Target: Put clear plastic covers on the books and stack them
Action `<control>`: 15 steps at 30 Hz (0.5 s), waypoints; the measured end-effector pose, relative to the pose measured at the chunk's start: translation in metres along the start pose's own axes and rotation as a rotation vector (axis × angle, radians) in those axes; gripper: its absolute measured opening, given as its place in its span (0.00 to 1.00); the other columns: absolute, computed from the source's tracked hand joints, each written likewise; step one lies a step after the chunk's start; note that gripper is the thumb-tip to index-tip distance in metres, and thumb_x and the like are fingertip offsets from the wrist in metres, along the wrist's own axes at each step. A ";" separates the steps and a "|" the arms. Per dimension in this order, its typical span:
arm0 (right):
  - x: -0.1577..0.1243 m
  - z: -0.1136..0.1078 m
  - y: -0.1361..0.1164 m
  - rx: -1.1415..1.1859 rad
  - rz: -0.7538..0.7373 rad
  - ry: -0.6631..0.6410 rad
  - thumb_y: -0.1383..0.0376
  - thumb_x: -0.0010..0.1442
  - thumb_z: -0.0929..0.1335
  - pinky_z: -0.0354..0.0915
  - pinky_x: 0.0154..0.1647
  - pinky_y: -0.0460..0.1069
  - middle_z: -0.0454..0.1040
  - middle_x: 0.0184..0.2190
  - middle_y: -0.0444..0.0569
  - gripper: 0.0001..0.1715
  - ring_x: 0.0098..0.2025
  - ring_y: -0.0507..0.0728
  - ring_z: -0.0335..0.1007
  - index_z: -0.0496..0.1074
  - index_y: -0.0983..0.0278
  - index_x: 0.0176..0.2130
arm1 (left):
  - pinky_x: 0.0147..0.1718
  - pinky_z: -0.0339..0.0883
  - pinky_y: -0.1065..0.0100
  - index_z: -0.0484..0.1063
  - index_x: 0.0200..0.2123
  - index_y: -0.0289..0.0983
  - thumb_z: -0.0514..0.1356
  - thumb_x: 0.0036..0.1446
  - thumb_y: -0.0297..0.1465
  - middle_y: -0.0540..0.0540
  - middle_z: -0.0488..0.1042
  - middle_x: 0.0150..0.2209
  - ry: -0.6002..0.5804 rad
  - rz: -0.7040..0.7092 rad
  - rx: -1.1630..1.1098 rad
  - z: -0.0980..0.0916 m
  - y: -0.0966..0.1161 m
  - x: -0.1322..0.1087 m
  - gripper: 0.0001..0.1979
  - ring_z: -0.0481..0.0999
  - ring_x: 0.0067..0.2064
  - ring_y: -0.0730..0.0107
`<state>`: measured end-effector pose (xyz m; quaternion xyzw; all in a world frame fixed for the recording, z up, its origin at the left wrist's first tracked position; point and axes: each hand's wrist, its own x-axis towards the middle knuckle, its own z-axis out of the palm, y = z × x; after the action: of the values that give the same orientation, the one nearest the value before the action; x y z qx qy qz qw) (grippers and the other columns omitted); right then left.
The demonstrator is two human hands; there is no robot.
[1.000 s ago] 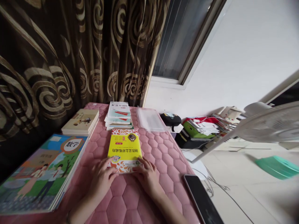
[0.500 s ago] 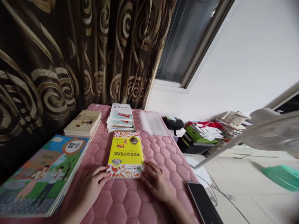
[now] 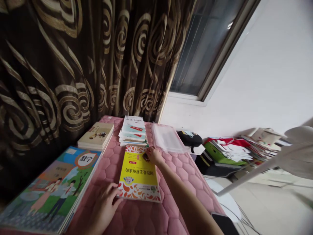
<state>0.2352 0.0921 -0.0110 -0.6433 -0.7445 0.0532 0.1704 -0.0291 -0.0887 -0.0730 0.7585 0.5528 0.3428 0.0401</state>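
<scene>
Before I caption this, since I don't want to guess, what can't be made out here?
All in the head view:
Yellow book: its round picture is partly covered by the right hand; its smallest print is too tiny to read.
Left hand: its own fingers hide whether it grips or only touches that book's corner.
Tan books: the top one hides the lower covers.
Phone: cut off by the bottom edge.
Fan: blurred, cut off by the right edge.

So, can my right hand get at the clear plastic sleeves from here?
Probably yes: your right hand is at the far right corner of the yellow book, the clear plastic sleeves lie close beyond it, and nothing visible stands between.
</scene>
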 end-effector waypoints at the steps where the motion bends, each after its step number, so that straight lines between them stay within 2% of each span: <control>1: 0.009 0.002 0.001 0.004 0.024 -0.009 0.60 0.66 0.63 0.64 0.50 0.54 0.73 0.50 0.60 0.18 0.52 0.63 0.70 0.74 0.66 0.48 | 0.42 0.74 0.61 0.76 0.33 0.45 0.63 0.55 0.31 0.49 0.79 0.41 0.000 -0.009 0.011 0.001 0.000 -0.001 0.03 0.79 0.42 0.61; 4: 0.025 0.006 0.004 0.022 0.073 -0.047 0.57 0.66 0.63 0.63 0.48 0.51 0.74 0.51 0.58 0.19 0.52 0.61 0.70 0.74 0.66 0.47 | 0.42 0.72 0.60 0.75 0.35 0.44 0.62 0.55 0.30 0.49 0.79 0.40 0.010 -0.030 0.042 0.004 0.002 -0.003 0.04 0.79 0.42 0.60; 8: 0.032 0.010 0.006 0.025 0.110 -0.098 0.53 0.65 0.63 0.62 0.45 0.50 0.76 0.50 0.54 0.20 0.50 0.60 0.72 0.75 0.63 0.46 | 0.41 0.72 0.60 0.74 0.37 0.44 0.63 0.55 0.30 0.48 0.80 0.40 0.036 -0.030 0.070 0.004 0.005 -0.002 0.05 0.79 0.42 0.59; 12: 0.029 0.006 0.010 0.003 0.161 -0.124 0.49 0.63 0.64 0.61 0.48 0.53 0.78 0.47 0.53 0.22 0.50 0.62 0.72 0.77 0.61 0.44 | 0.39 0.73 0.61 0.73 0.37 0.44 0.63 0.52 0.27 0.49 0.80 0.37 0.027 -0.032 0.049 -0.001 0.003 0.000 0.08 0.80 0.40 0.59; 15: 0.015 -0.001 0.017 -0.006 0.181 -0.137 0.50 0.62 0.65 0.62 0.46 0.53 0.79 0.44 0.52 0.20 0.47 0.62 0.74 0.78 0.62 0.40 | 0.40 0.73 0.60 0.73 0.36 0.44 0.63 0.51 0.25 0.49 0.81 0.37 0.016 -0.051 0.035 -0.007 -0.006 0.000 0.09 0.80 0.40 0.59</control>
<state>0.2497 0.1098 -0.0125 -0.7034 -0.6933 0.1101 0.1117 -0.0373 -0.0887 -0.0706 0.7420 0.5783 0.3378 0.0312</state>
